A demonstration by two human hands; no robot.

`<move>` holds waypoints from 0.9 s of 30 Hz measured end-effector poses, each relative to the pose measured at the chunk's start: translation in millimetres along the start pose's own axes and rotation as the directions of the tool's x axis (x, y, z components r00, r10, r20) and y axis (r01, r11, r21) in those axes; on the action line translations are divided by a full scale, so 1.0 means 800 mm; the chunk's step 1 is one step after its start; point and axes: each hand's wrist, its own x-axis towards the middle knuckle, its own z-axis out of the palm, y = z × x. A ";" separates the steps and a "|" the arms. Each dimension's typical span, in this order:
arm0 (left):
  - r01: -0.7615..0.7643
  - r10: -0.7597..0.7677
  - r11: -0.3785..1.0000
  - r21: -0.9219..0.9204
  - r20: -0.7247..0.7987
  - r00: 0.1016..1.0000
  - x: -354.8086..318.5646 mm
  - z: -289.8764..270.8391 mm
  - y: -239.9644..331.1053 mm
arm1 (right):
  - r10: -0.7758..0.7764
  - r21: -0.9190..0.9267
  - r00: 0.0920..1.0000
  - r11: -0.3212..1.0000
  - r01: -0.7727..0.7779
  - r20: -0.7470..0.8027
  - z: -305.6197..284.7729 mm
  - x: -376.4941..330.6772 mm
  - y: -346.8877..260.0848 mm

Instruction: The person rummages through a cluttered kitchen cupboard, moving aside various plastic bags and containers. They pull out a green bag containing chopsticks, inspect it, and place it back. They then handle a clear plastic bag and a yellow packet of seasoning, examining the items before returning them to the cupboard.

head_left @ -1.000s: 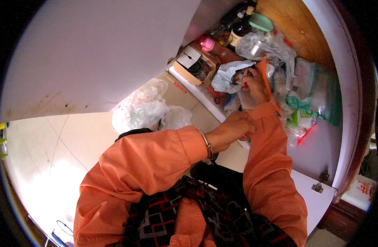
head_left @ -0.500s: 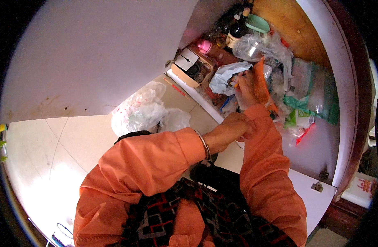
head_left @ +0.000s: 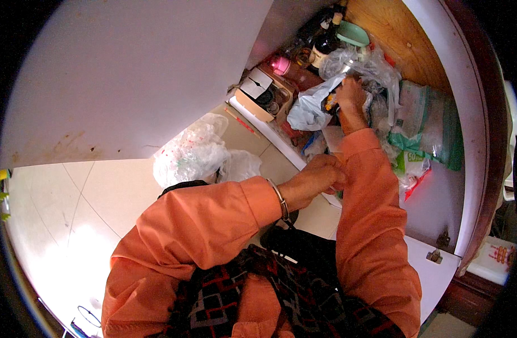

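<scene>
Right hand (head_left: 353,98): since the earlier frame, moving up and to the right, from over the bag's mouth to its upper right rim; fingers are now bending down at that rim; whether they are pinching the plastic, I cannot tell
Pale blue bag (head_left: 310,110): lying right of the frame's centre, in the upper half; its mouth is now gaping wider toward the right hand and showing yellow-orange and dark contents (head_left: 329,102)
Left hand (head_left: 314,179): resting at the right forearm's orange sleeve (head_left: 368,186), just right of the frame's centre, fingers curling inward; whether they are gripping cloth, I cannot tell
Bracelet (head_left: 281,200): circling the left wrist
Cardboard box (head_left: 250,107): sitting left of the bag, holding dark round items
Upper right of the frame: dark bottle (head_left: 324,45) standing near a green bowl (head_left: 353,34); pink-topped bottle (head_left: 281,66) lying lower left of them; clear plastic (head_left: 390,79) spreading below the bowl
Right side: green-edged plastic bag (head_left: 433,129) leaning beside the clear plastic
Floor (head_left: 61,208): white plastic bags (head_left: 185,155) lying left of centre, below a white panel (head_left: 129,73) that is filling the upper left
</scene>
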 end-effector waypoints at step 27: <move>-0.320 0.379 0.842 -0.434 0.055 0.924 -0.028 0.003 0.055 | -0.041 0.986 0.986 0.035 -0.161 0.162 -0.275 -0.189 0.033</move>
